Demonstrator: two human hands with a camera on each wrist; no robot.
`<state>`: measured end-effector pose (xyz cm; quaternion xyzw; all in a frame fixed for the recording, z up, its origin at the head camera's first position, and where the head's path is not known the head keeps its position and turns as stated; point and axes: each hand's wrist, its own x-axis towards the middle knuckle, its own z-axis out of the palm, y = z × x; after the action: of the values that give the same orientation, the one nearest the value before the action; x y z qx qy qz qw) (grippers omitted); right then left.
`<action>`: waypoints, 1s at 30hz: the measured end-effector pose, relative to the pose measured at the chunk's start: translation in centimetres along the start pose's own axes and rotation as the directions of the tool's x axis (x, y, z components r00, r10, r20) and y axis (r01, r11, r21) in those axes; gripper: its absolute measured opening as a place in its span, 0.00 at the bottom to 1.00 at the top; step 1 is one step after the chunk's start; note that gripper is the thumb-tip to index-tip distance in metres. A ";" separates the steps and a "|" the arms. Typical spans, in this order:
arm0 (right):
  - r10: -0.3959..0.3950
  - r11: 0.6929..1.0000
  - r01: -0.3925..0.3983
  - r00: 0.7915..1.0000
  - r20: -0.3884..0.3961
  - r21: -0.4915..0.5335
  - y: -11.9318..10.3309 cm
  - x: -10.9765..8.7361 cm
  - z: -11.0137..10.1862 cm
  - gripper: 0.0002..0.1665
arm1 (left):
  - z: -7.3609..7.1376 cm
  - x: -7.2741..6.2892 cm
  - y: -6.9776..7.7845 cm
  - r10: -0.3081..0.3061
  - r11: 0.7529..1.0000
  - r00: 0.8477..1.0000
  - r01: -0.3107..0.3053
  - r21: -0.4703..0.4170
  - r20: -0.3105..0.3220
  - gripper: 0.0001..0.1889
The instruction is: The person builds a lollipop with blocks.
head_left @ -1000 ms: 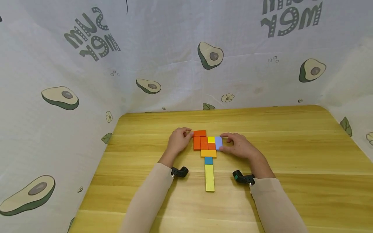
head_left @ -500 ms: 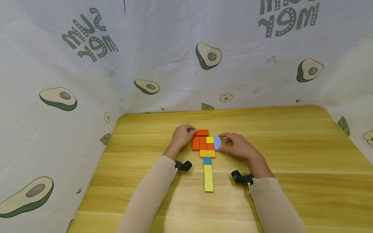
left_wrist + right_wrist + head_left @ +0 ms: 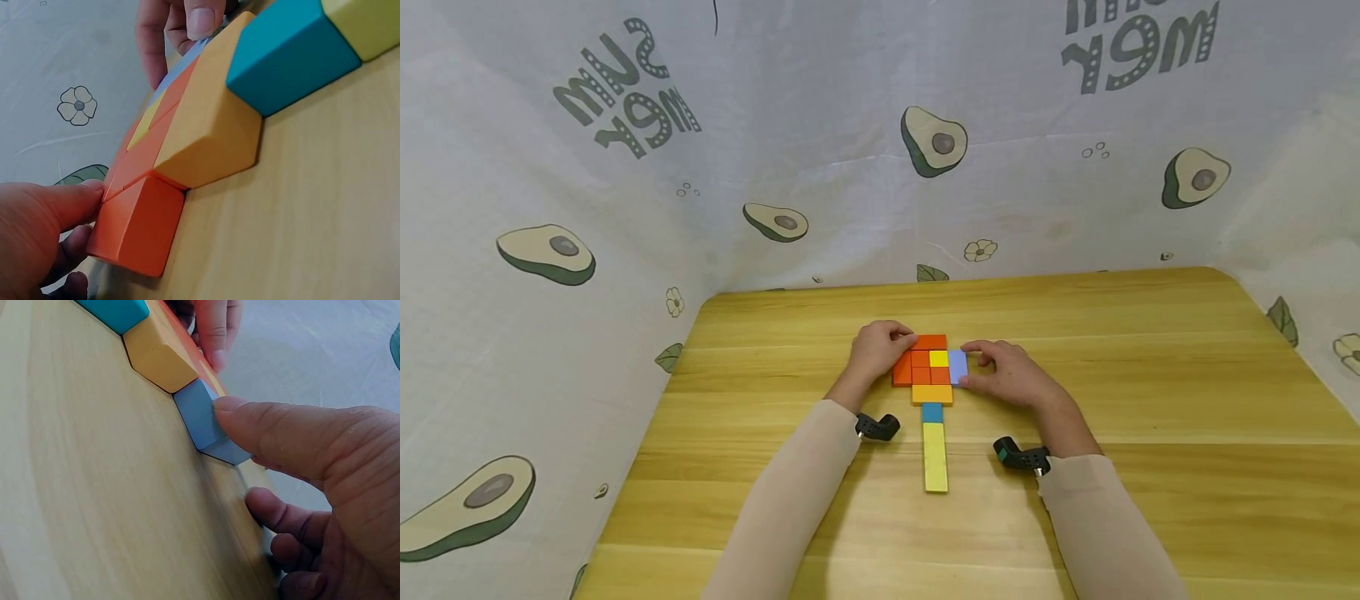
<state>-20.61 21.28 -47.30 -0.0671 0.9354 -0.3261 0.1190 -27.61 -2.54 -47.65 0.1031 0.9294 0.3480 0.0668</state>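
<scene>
Flat coloured blocks form a close cluster on the wooden table. At the far side lies a long orange-red block (image 3: 932,342); my left hand (image 3: 872,350) holds its left end with thumb and fingers. On the right, my right hand (image 3: 1013,373) pinches a periwinkle block (image 3: 958,367) lengthwise, its thumb (image 3: 234,407) at the near end. Between them sit another orange-red block (image 3: 140,225), small orange-red squares (image 3: 921,375) and a small yellow square (image 3: 938,358). Nearer me, an orange-yellow block (image 3: 932,394), a teal-blue block (image 3: 932,412) and a long yellow block (image 3: 935,458) line up.
The wooden table (image 3: 1150,358) reaches back to a white cloth (image 3: 850,125) printed with avocados, which also hangs at both sides. A black wrist camera (image 3: 878,427) sits on the left wrist, another black camera (image 3: 1021,456) on the right.
The left hand has slid the far orange-red block to the right along the cluster's back edge. The right hand keeps its place at the periwinkle block; the head view has shifted slightly.
</scene>
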 end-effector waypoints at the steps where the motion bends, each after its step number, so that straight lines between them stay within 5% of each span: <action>1: 0.000 1.000 0.000 1.000 0.002 -0.001 0.0 0.0 0.0 0.38 | 0.0 0.0 0.0 -0.002 1.000 1.000 0.002 0.000 -0.001 0.14; 12: -0.001 1.000 0.001 1.000 0.004 0.003 0.1 0.0 -0.1 0.38 | 0.3 0.0 -0.1 -0.001 1.000 1.000 0.001 -0.013 0.008 0.14; 20: -0.014 0.999 0.014 1.000 0.012 0.046 0.6 -0.2 -0.7 0.42 | 0.7 0.0 -0.7 0.056 0.997 0.998 -0.058 -0.048 -0.027 0.20; 30: 0.005 0.994 -0.003 1.000 -0.024 0.105 1.1 -0.7 -0.4 0.37 | 0.8 -1.3 -1.4 0.092 0.995 0.995 -0.090 0.040 -0.048 0.24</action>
<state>-20.14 22.55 -47.54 -0.0548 0.9184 -0.3755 0.1117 -26.37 -3.41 -49.10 0.1380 0.9315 0.3356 0.0257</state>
